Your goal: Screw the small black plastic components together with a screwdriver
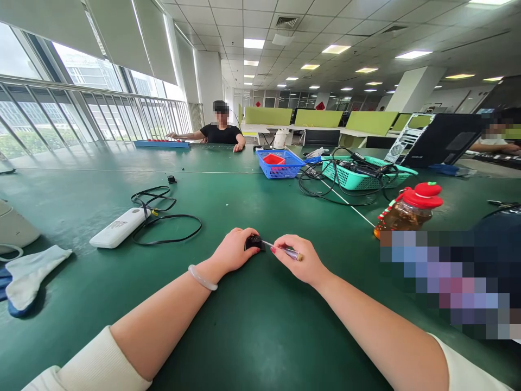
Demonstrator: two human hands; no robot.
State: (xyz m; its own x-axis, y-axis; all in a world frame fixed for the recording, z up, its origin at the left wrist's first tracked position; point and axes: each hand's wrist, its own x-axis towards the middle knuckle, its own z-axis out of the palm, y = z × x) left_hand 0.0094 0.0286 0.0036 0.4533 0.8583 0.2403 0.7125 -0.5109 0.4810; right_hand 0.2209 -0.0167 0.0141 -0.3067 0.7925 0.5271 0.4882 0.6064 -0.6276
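On the green tabletop (260, 331), my left hand (233, 251) is closed round a small black part (254, 242) and steadies it between thumb and fingers. What kind of part it is, I cannot make out. My right hand (305, 260) grips a screwdriver (292, 253) with a pale, see-through handle, held nearly flat. Its thin metal shaft points left and reaches the right side of the black part. Whether the tip sits in a screw is too small to tell.
A white power strip-like block (120, 228) with a black cable (195, 231) lies left. Gloves (35, 277) rest nearer. Blue basket (280, 165), green basket (350, 178) with cables, and a red-lidded bottle (411, 209) stand right. A person (222, 130) sits opposite.
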